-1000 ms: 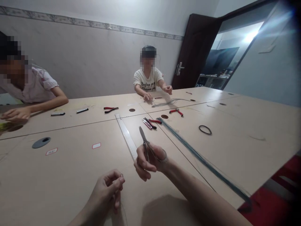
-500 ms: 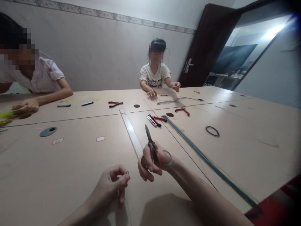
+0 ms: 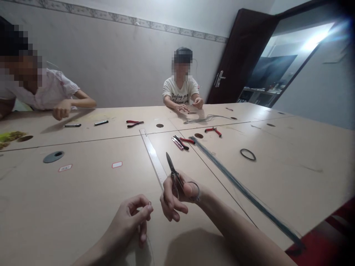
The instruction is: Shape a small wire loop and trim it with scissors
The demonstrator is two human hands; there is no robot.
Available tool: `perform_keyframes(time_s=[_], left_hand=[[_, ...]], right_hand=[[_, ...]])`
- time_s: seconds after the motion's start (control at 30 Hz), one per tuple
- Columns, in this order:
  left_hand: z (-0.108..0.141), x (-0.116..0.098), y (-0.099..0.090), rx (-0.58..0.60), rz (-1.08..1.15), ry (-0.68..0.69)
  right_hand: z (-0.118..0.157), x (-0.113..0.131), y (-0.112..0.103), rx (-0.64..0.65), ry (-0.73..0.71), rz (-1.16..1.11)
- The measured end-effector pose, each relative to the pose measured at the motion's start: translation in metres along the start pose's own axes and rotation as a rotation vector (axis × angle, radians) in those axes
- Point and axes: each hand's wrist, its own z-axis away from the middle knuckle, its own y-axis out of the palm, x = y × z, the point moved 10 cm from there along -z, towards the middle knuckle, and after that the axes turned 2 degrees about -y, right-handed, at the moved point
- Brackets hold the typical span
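Observation:
Thumb and forefinger of my left hand [image 3: 135, 218] pinch a thin wire [image 3: 149, 203] whose small bent loop sticks up above the fingertips. Its tail seems to hang below the hand, faint against the table. To the right, my right hand [image 3: 177, 195] holds a pair of scissors [image 3: 171, 164], blades together and pointing up and away, the thumb by one handle ring. The two hands are apart, above the near part of the table. Behind my right hand lies a metal ruler [image 3: 152, 155], partly covered by the fingers.
A long bundle of wires [image 3: 238, 184] runs along the right. Red-handled pliers [image 3: 184, 141], pink snips [image 3: 177, 143], more pliers [image 3: 213, 131] and a dark ring [image 3: 247, 154] lie on the table [image 3: 83, 207]. Two people sit across, one [image 3: 180, 92] handling thin strands.
My right hand with the scissors has shifted slightly left and down. My left hand keeps its pinch. The person at left has lifted a hand off the yellow material and moved it right.

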Motion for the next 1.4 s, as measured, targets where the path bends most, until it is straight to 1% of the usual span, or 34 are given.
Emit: perform_keyframes(time_s=[0.2, 0.3, 0.37, 0.4, 0.43, 0.47, 0.53, 0.6, 0.63, 0.67, 0.7, 0.77, 0.83, 0.9, 0.97, 1.03, 1.13, 1.23, 1.33, 1.4], left_hand=[[0.0, 0.001, 0.0, 0.015, -0.015, 0.011], [0.0, 0.003, -0.001, 0.016, -0.014, 0.018], [0.0, 0.004, -0.002, 0.012, -0.011, 0.021], [0.001, 0.004, -0.002, 0.012, -0.008, 0.024], [0.001, 0.004, -0.002, 0.012, -0.005, 0.029], [0.001, 0.004, -0.002, 0.012, 0.0, 0.035], [0.002, 0.0, -0.001, 0.003, 0.019, 0.056], [0.003, -0.008, -0.004, -0.028, 0.051, 0.092], [0.003, -0.013, -0.007, -0.049, 0.071, 0.116], [0.004, -0.02, -0.01, -0.074, 0.092, 0.144], [0.005, -0.028, -0.014, -0.101, 0.115, 0.177], [0.009, -0.047, -0.024, -0.16, 0.163, 0.255], [0.015, -0.068, -0.033, -0.215, 0.203, 0.342], [0.022, -0.087, -0.035, -0.248, 0.221, 0.415], [0.027, -0.105, -0.033, -0.262, 0.23, 0.473], [0.031, -0.12, -0.028, -0.263, 0.236, 0.52], [0.034, -0.142, -0.019, -0.249, 0.23, 0.576], [0.04, -0.164, -0.01, -0.222, 0.182, 0.629], [0.052, -0.186, -0.005, -0.204, 0.117, 0.703], [0.063, -0.198, -0.006, -0.203, 0.076, 0.757]], right_hand=[[0.004, -0.006, -0.004, -0.012, 0.048, 0.022], [0.004, -0.009, -0.002, -0.016, 0.093, 0.046], [0.006, -0.011, -0.005, -0.041, 0.131, 0.079], [0.007, -0.01, -0.011, -0.083, 0.145, 0.109], [0.01, -0.008, -0.022, -0.157, 0.151, 0.146], [0.014, -0.003, -0.036, -0.261, 0.145, 0.192], [0.026, 0.012, -0.068, -0.525, 0.112, 0.289], [0.04, 0.024, -0.091, -0.754, 0.097, 0.373], [0.044, 0.025, -0.096, -0.827, 0.114, 0.406], [0.045, 0.023, -0.097, -0.87, 0.146, 0.434], [0.044, 0.018, -0.094, -0.887, 0.189, 0.457], [0.035, 0.002, -0.082, -0.867, 0.279, 0.49], [0.025, -0.017, -0.064, -0.815, 0.354, 0.508], [0.017, -0.032, -0.048, -0.758, 0.397, 0.508], [0.014, -0.04, -0.036, -0.723, 0.403, 0.499], [0.013, -0.038, -0.029, -0.722, 0.374, 0.499], [0.014, -0.027, -0.023, -0.727, 0.313, 0.532], [0.011, -0.017, -0.018, -0.699, 0.261, 0.578], [0.008, -0.007, -0.013, -0.669, 0.203, 0.607], [0.005, -0.002, -0.009, -0.646, 0.165, 0.607]])
